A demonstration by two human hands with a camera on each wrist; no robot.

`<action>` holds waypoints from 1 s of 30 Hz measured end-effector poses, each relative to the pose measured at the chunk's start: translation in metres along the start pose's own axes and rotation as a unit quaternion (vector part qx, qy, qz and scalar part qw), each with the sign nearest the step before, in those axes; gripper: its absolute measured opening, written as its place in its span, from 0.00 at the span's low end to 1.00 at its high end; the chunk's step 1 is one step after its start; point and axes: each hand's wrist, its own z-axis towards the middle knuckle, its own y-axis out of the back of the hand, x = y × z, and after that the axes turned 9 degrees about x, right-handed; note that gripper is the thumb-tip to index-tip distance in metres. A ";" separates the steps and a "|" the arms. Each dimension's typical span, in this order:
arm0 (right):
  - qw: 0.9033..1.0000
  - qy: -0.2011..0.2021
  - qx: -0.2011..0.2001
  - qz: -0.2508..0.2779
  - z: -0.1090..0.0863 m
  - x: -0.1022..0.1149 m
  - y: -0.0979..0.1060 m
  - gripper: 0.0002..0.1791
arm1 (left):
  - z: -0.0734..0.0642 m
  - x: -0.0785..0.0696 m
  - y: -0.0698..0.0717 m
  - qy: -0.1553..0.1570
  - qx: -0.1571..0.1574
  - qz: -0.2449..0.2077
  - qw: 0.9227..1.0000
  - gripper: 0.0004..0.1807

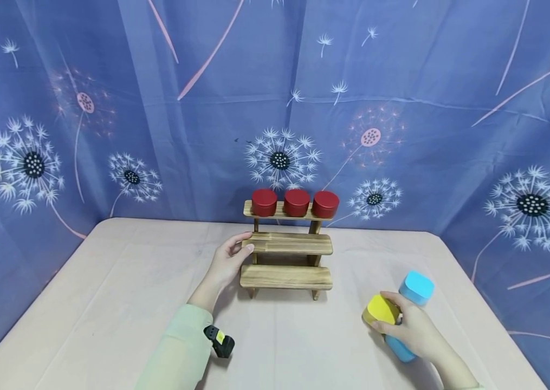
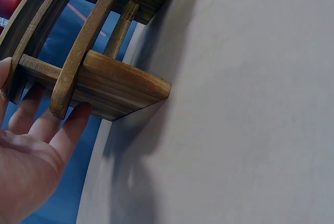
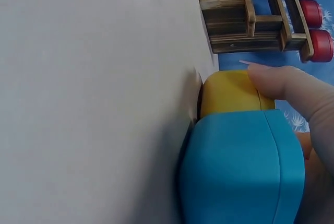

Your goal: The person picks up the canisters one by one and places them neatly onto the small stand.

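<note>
A three-tier wooden display stand (image 1: 286, 277) stands near the back of the table, with three red round tins (image 1: 296, 202) in a row on its top tier. My left hand (image 1: 225, 264) grips the left end of the middle tier, the thumb in front and the fingers behind. At the right, my right hand (image 1: 417, 328) holds a yellow tin (image 1: 380, 309) between thumb and fingers. One light-blue tin (image 1: 417, 287) is just beyond that hand. Another blue tin (image 1: 400, 349) lies nearer, partly covered by the hand; a blue tin (image 3: 235, 164) fills the right wrist view's foreground.
A pale cloth covers the table (image 1: 123, 303). Behind and on both sides hangs a blue curtain (image 1: 196, 135) printed with dandelions, close behind the stand. A black wrist device (image 1: 220, 341) sits on the left sleeve.
</note>
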 end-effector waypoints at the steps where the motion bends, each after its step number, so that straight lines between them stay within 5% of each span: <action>1: 1.000 0.001 0.000 0.000 0.000 0.000 0.000 0.42 | 0.000 0.000 0.000 0.000 0.001 -0.001 1.000 0.21; 19: 0.996 0.076 -0.054 0.008 0.009 0.012 0.004 0.36 | 0.000 0.001 0.000 -0.003 -0.002 0.007 1.000 0.21; 30: 0.994 0.086 -0.061 0.013 0.018 0.025 0.007 0.35 | -0.001 0.000 0.000 -0.003 -0.002 0.001 1.000 0.21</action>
